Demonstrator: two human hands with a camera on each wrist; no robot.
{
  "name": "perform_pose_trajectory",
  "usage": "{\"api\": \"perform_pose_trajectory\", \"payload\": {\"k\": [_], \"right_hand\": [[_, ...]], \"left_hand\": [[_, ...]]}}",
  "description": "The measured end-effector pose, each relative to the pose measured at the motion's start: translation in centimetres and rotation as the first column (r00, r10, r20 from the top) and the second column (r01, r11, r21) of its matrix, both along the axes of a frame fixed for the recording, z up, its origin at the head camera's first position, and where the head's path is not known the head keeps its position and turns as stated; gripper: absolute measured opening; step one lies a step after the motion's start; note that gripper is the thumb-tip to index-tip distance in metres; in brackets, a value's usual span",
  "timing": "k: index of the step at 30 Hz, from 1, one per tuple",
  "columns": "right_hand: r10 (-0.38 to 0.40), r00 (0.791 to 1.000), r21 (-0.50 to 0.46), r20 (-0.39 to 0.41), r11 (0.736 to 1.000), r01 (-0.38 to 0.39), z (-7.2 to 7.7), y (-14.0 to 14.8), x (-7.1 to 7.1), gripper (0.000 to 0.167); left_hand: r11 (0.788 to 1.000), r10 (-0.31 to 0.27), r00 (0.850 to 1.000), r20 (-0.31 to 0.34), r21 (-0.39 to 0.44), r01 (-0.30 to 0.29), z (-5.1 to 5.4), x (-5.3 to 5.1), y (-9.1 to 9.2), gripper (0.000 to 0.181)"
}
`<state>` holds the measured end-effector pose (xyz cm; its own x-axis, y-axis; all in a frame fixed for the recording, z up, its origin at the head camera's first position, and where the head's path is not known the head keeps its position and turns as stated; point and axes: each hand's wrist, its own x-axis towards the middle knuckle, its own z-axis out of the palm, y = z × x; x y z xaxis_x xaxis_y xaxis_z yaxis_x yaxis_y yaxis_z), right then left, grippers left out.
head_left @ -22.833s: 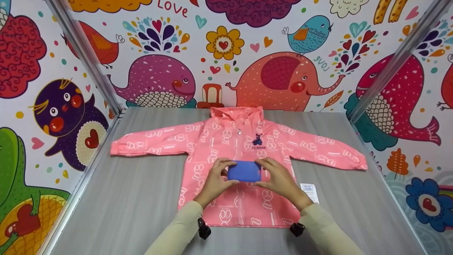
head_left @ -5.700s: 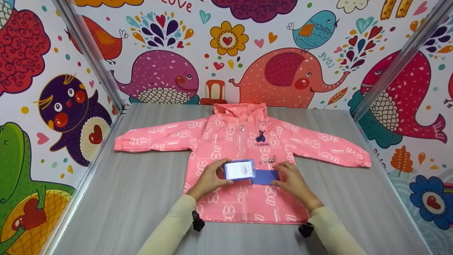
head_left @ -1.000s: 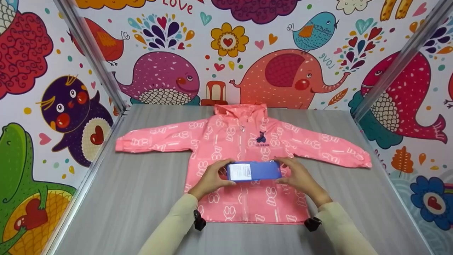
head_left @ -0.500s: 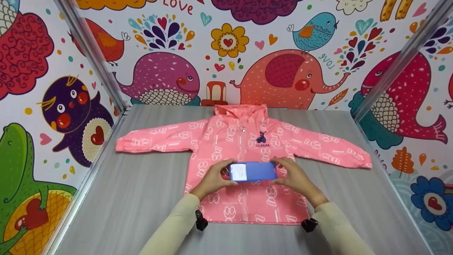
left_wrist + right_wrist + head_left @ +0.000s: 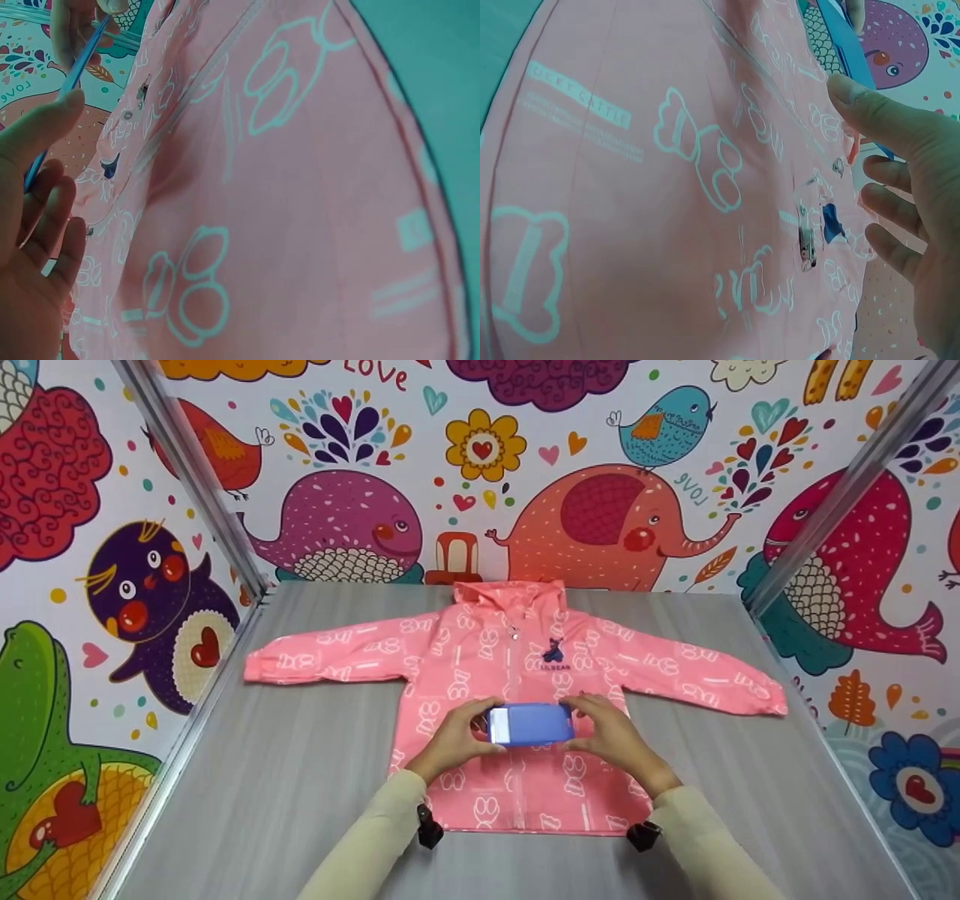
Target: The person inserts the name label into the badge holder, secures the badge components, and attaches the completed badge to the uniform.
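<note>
Above the front of a pink hooded jacket [image 5: 521,787], both hands hold a flat blue card holder [image 5: 536,724]. My left hand [image 5: 454,739] pinches its left end, thumb below and fingers on top. My right hand [image 5: 615,739] pinches the blue cover's right end the same way. A narrow strip of a white card [image 5: 499,725] shows at the left; the cover hides the rest. Seen from the left wrist, the holder [image 5: 75,71] is edge-on, with the other fingers spread below the thumb. A small metal clip [image 5: 806,244] lies on the jacket in the right wrist view.
The jacket lies flat on a grey table [image 5: 322,780], sleeves spread to both sides and hood toward the back wall. Metal posts [image 5: 187,472] stand at the corners between cartoon-printed walls. Black devices [image 5: 430,826] are strapped to both wrists.
Since 22.8 seconds ago the white card has gone from the table into the holder. Over the last second the right hand has slid the blue cover left, over most of the card.
</note>
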<state>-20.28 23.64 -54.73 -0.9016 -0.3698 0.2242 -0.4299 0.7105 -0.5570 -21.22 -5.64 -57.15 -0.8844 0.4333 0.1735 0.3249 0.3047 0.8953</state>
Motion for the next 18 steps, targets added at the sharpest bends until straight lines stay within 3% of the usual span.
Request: {"api": "perform_pose_trajectory", "payload": {"k": [4, 11, 18], "right_hand": [[0.013, 0.999, 0.024, -0.039, 1.0, -0.012, -0.03, -0.33, -0.03, 0.076], [0.009, 1.0, 0.046, -0.017, 0.999, -0.008, -0.16, -0.77, 0.12, 0.078], [0.013, 1.0, 0.042, -0.019, 0.999, -0.012, -0.26, -1.05, 0.14, 0.077]], "left_hand": [[1.0, -0.003, 1.0, 0.005, 0.005, 0.003, 0.03, 0.01, 0.07, 0.078], [1.0, -0.024, 1.0, -0.005, 0.004, 0.024, -0.03, 0.0, 0.21, 0.077], [1.0, -0.022, 0.999, 0.026, 0.005, 0.022, -0.2, 0.06, 0.29, 0.078]]}}
